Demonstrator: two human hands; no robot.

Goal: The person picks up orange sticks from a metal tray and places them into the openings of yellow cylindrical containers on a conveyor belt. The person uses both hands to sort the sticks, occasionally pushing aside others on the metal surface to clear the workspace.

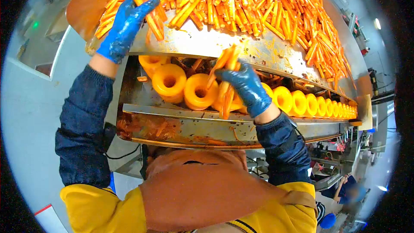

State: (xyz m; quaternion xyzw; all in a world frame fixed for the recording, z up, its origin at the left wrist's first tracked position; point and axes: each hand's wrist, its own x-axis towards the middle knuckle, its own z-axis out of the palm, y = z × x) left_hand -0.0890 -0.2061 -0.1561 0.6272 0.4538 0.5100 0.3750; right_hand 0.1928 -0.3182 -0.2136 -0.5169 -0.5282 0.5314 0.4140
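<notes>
My left hand [123, 30], in a blue glove, is closed around a bunch of glossy orange food sticks [156, 25] at the left part of the heap. In my right hand [249, 88], also gloved in blue, is a second bunch of orange food sticks [225, 99], held slanting down over the row of yellow cups. The sticks' lower ends overlap a round yellow cup [201, 91] and the one beside it. Another yellow cup [168, 82], with a round hole in its top, stands farther left.
A large heap of orange sticks [241, 0] covers the metal tray [189, 39] behind the cups. More yellow cups [299, 102] run off to the right. A metal rail [181, 113] lies along their front. At far right, a person [347, 192] is near equipment.
</notes>
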